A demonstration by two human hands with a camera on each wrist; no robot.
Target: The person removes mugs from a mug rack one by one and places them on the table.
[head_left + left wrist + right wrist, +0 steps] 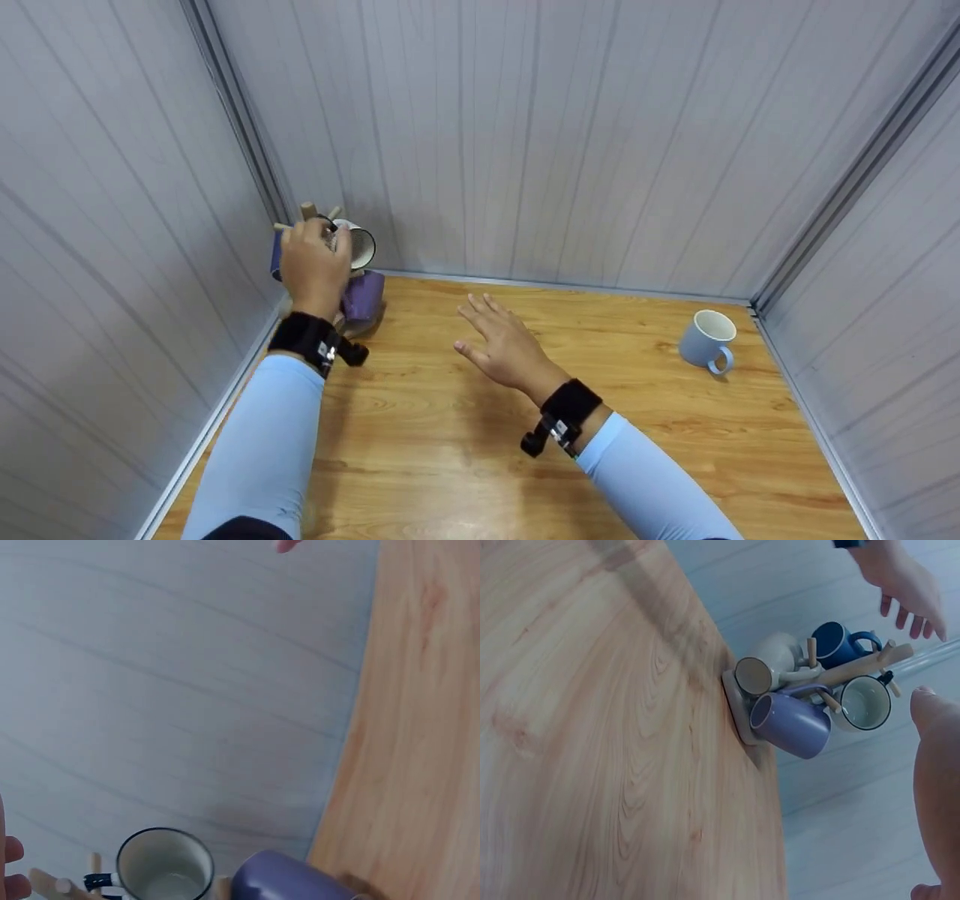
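Observation:
A wooden mug tree stands in the back left corner with several mugs on its pegs. In the right wrist view these are a purple mug, a white enamel mug with a dark rim, a dark blue mug and a white mug. My left hand is near the tree's top, fingers loosely bent, holding nothing; in the head view it hides part of the tree. Over the table's middle, my right hand hovers with spread fingers and touches nothing.
On the right side of the wooden table a light blue mug stands upright, its handle toward the front right. Pale panel walls close off the back and both sides.

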